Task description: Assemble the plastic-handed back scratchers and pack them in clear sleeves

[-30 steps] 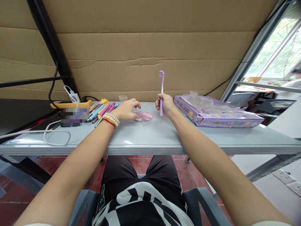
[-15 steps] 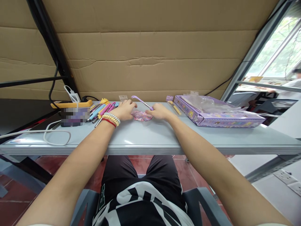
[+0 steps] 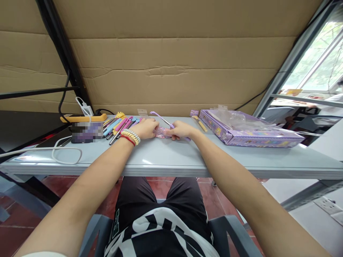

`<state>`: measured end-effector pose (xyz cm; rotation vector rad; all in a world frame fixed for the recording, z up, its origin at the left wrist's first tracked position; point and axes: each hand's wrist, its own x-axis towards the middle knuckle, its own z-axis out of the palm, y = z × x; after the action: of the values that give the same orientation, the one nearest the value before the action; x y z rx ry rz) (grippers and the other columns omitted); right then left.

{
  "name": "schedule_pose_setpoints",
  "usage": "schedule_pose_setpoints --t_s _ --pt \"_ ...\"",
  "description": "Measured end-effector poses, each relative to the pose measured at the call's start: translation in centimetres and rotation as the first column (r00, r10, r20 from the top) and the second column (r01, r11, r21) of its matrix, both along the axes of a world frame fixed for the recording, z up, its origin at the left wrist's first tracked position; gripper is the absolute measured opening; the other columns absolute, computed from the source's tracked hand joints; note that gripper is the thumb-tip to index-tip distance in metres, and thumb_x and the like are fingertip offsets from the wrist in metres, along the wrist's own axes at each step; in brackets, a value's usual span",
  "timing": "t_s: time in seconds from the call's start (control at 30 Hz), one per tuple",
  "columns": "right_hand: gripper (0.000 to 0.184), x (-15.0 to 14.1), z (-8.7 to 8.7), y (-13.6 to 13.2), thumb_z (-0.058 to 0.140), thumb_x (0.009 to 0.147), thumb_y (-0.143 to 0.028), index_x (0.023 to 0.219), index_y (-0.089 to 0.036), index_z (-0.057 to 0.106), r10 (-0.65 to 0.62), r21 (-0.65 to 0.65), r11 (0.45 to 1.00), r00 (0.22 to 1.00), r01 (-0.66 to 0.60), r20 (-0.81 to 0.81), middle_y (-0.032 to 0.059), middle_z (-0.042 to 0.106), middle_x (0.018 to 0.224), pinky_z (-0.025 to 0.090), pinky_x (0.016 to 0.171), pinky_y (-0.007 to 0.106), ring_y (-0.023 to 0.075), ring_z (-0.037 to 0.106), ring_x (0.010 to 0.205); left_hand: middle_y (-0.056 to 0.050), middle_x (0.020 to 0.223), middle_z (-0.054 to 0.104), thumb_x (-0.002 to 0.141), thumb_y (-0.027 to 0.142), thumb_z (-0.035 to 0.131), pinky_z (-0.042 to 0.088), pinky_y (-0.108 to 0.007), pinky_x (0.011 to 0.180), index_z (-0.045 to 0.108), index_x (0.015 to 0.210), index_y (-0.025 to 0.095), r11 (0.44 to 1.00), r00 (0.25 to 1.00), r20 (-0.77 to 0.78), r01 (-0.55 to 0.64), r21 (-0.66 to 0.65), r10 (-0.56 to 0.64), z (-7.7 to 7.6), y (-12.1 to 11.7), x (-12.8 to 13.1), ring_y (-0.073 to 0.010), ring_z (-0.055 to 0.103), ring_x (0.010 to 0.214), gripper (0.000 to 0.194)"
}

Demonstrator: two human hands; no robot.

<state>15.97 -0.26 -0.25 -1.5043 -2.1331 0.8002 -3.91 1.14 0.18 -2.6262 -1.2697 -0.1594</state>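
My right hand point(image 3: 181, 130) is closed around a slim purple pen-like stick point(image 3: 166, 121) with a silver section and a curved far end; its lower end shows below my fingers. Between my hands, low over the table, lies a crinkled pink patterned packet point(image 3: 161, 132). My left hand point(image 3: 147, 128), with beaded bracelets and a red cord on the wrist, has its fingers closed at the packet's left end. My right fingers meet its right end. Just left of my left hand lies a bunch of colourful pens point(image 3: 120, 125), some with yellow tops.
A purple patterned box point(image 3: 257, 137) with clear plastic point(image 3: 235, 117) on it stands at right, beside a yellow-handled brush-like item point(image 3: 201, 125). At left are a phone-like object point(image 3: 87, 132), a yellow strip point(image 3: 99, 118) and a white cable point(image 3: 66, 162). Cardboard point(image 3: 171, 53) backs the table point(image 3: 166, 157).
My right hand's fingers have moved down onto the packet's right end, still gripping the stick, whose lower end now shows. My left hand has shifted slightly right and covers more of the packet.
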Motion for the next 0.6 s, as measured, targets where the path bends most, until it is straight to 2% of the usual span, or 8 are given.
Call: schedule_pose_setpoints --t_s 0.17,0.3,0.37,0.43,0.5,0.6 --pt "0.022 0.08 0.04 0.11 0.075 0.064 -0.021 0.056 -0.016 0.055 0.037 -0.033 0.999 0.997 -0.040 -0.074 0.0033 0.063 0.052 0.037 0.042 0.021 0.0086 0.048 0.040 -0.009 0.094 0.066 0.075 0.021 0.056 0.043 -0.036 0.081 0.062 0.079 0.018 0.998 0.999 0.001 0.054 0.021 -0.054 0.07 -0.01 -0.10 -0.0250 0.062 0.090 0.008" --pt "0.023 -0.02 0.13 0.01 0.070 0.067 -0.020 0.055 -0.016 0.051 0.027 0.009 1.000 0.994 -0.026 -0.103 0.0026 0.063 0.052 0.037 0.040 0.020 0.0077 0.048 0.039 -0.008 0.085 0.068 0.075 0.017 0.052 0.042 -0.032 0.069 0.062 0.078 0.019 0.990 0.991 0.098 0.081 0.112 -0.092 0.04 0.03 -0.20 -0.0228 0.062 0.081 0.012" --pt "0.027 -0.09 0.11 0.02 0.070 0.065 -0.019 0.053 -0.018 0.045 0.017 0.004 1.000 0.985 -0.016 -0.171 0.0018 0.061 0.051 0.035 0.038 0.019 0.0081 0.050 0.040 -0.007 0.082 0.068 0.076 0.016 0.050 0.041 -0.031 0.067 0.062 0.079 0.020 0.985 0.983 0.150 0.079 0.153 -0.102 0.07 0.00 -0.16 -0.0218 0.062 0.077 0.014" --pt "0.033 -0.17 0.10 0.03 0.071 0.060 -0.015 0.055 -0.019 0.038 0.006 -0.011 1.000 0.951 -0.010 -0.310 -0.0010 0.057 0.048 0.031 0.036 0.018 0.0091 0.052 0.040 -0.007 0.080 0.067 0.076 0.017 0.049 0.041 -0.031 0.067 0.062 0.078 0.020 0.978 0.977 0.178 0.085 0.191 -0.119 0.16 -0.07 -0.09 -0.0215 0.061 0.076 0.014" --pt "0.037 -0.22 0.19 0.00 0.069 0.055 -0.010 0.058 -0.021 0.034 -0.007 -0.014 1.000 0.881 0.001 -0.473 -0.0037 0.054 0.047 0.029 0.034 0.018 0.0090 0.051 0.040 -0.007 0.080 0.067 0.076 0.016 0.049 0.040 -0.032 0.068 0.061 0.078 0.020 0.968 0.969 0.203 0.091 0.234 -0.140 0.27 -0.16 -0.02 -0.0218 0.061 0.077 0.013" --pt "0.037 -0.20 0.45 0.00 0.067 0.051 -0.005 0.061 -0.021 0.034 -0.041 0.020 0.997 0.772 0.069 -0.634 -0.0032 0.059 0.053 0.031 0.033 0.018 0.0077 0.049 0.039 -0.008 0.079 0.066 0.075 0.014 0.048 0.040 -0.033 0.071 0.060 0.077 0.020 0.955 0.957 0.254 0.061 0.292 -0.138 0.43 -0.37 0.20 -0.0227 0.061 0.080 0.013"
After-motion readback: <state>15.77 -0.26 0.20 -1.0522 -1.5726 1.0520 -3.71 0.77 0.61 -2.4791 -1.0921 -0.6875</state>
